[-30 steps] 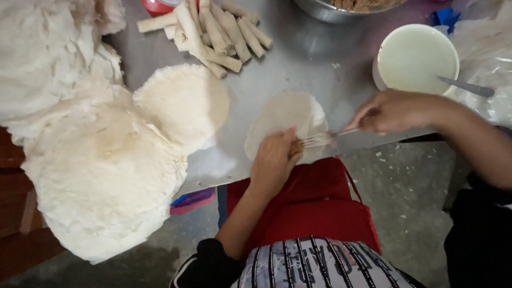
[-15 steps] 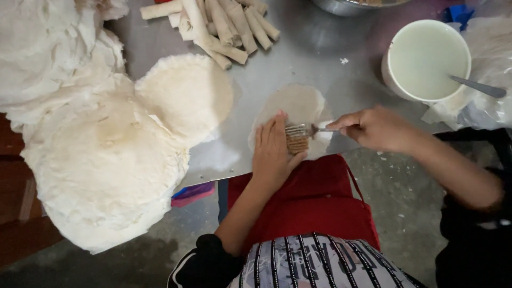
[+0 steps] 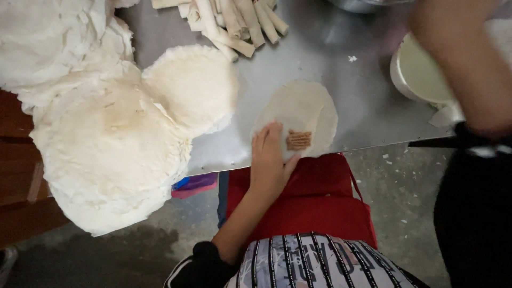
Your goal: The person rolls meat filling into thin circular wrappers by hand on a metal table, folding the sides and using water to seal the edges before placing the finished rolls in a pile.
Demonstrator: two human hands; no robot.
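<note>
Filling point(image 3: 298, 140) sits on the wrapper point(image 3: 306, 109) — unrolled; left hand point(image 3: 269, 160) lies flat, grip released; right hand's grip hidden.

Soft even daylight, mild glare on steel table point(image 3: 341, 58), motion-blurred forearm point(image 3: 458, 69) at right
</note>
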